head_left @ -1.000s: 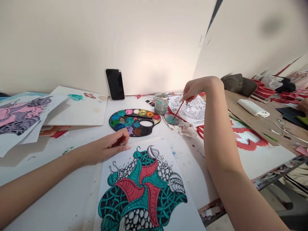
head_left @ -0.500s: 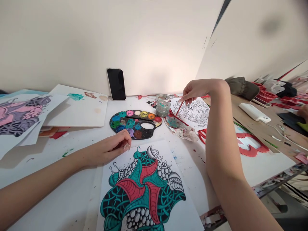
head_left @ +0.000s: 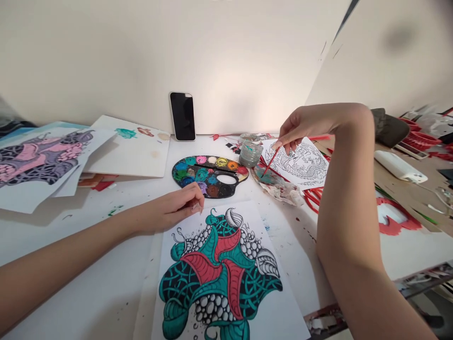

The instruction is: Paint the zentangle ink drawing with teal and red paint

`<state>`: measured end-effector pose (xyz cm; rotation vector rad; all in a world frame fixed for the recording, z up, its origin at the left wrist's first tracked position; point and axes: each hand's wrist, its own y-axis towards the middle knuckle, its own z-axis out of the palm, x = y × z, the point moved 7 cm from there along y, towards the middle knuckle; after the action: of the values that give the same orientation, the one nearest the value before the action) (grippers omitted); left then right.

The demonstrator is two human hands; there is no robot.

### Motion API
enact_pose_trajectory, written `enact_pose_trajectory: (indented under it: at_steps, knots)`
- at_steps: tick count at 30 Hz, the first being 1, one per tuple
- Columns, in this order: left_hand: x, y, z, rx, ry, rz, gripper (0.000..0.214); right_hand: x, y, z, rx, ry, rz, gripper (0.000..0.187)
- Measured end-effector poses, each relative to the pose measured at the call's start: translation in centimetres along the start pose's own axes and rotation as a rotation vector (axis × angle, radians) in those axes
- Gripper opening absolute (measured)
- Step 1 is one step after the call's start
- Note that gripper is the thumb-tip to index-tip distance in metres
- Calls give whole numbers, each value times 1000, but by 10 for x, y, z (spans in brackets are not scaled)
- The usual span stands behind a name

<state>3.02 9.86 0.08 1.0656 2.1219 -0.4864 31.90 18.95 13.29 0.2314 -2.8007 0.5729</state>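
My right hand [head_left: 307, 123] pinches a thin red paintbrush [head_left: 271, 162], its tip down on a paint-stained crumpled tissue [head_left: 279, 186] beside a small glass water jar [head_left: 249, 153]. My left hand [head_left: 175, 207] rests with curled fingers on the top left corner of a sheet with a teal, red and black patterned painting [head_left: 219, 269]. Just beyond that sheet lies a black oval palette [head_left: 208, 174] filled with many colours. A black-and-white line drawing [head_left: 300, 163] lies under my right hand.
A dark phone [head_left: 182, 116] leans on the wall behind the palette. Painted sheets [head_left: 46, 160] and a white board with paint dabs [head_left: 134, 148] lie at the left. Red paper cut-outs [head_left: 396, 219], a white box [head_left: 398, 166] and clutter crowd the right side.
The view has shifted, so everything sits further right in frame. My right hand rose slightly with the brush still over the tissue. My left hand stays on the sheet corner.
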Motion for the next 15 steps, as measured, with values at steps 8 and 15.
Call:
enact_pose_trajectory:
  at_steps: [8, 15]
  knots:
    - [-4, -2, -1, 12, 23, -20, 31, 11, -37, -34, -417, 108, -144, 32]
    - [1, -3, -5, -87, 39, 26, 24, 7, -37, -42, -593, 69, -55, 35]
